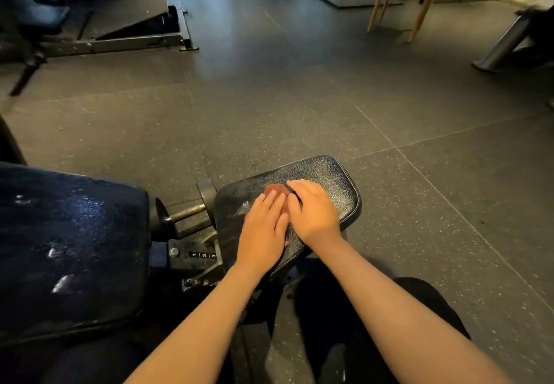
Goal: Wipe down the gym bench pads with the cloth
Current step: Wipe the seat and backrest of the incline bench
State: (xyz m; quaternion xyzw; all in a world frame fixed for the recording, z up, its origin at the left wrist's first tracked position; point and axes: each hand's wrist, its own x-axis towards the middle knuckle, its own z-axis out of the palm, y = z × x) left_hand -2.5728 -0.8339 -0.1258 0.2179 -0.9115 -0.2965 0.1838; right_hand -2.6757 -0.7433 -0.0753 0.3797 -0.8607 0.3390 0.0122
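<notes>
on seat pad (329, 174), cloth (277, 189) near-to-far

Gym, padded bench (326, 174), speckled rubber floor (269, 108) (weight machines (99, 30) behind)

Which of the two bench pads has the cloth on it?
The smaller pad: the reddish cloth lies on it under the left hand and right hand. The larger pad, further left, has none.
</notes>
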